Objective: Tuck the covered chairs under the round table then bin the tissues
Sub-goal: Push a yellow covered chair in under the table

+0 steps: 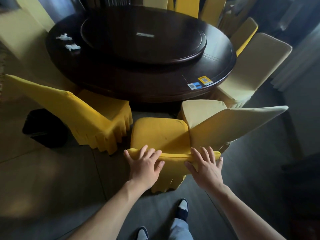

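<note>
Chair (pixel 159 134) backrest top w/ both hands (pixel 144 163) (pixel 206 166) flat-ish, fingers prob. draped over

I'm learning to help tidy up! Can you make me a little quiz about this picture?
1. True or false: both hands, left hand and right hand, rest on the yellow chair's back.
2. How many tissues lie on the round table?
3. The black bin stands on which side of the picture: A left, B right?

Key: 1 true; 2 two; 3 A.
</note>
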